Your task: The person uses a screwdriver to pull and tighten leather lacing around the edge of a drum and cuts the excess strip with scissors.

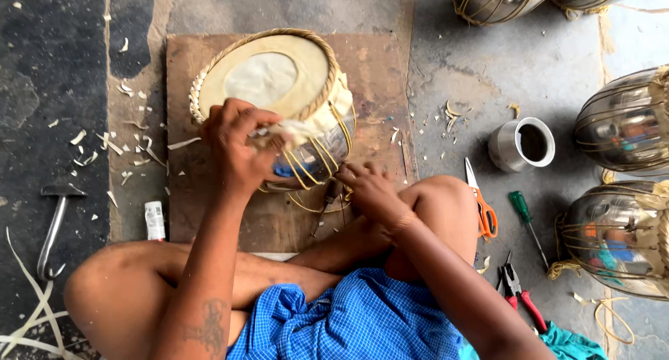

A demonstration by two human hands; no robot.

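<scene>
A metal drum (pixel 317 154) with a pale skin head (pixel 268 74) and a braided rim lies tilted on a wooden board (pixel 380 74). Yellowish straps run down its shiny side. My left hand (pixel 237 140) grips the loose edge of the skin at the drum's near rim. My right hand (pixel 366 189) is closed low at the drum's base, on the straps and a thin dark tool (pixel 322 210). I sit cross-legged with my knees on either side of the board.
Orange-handled scissors (pixel 482 203), a green screwdriver (pixel 526 220) and red pliers (pixel 519 294) lie by my right knee. A metal cup (pixel 523 144) stands beyond them. More strapped metal drums (pixel 624 119) line the right side. A hammer (pixel 54 224) and white tube (pixel 154 220) lie left.
</scene>
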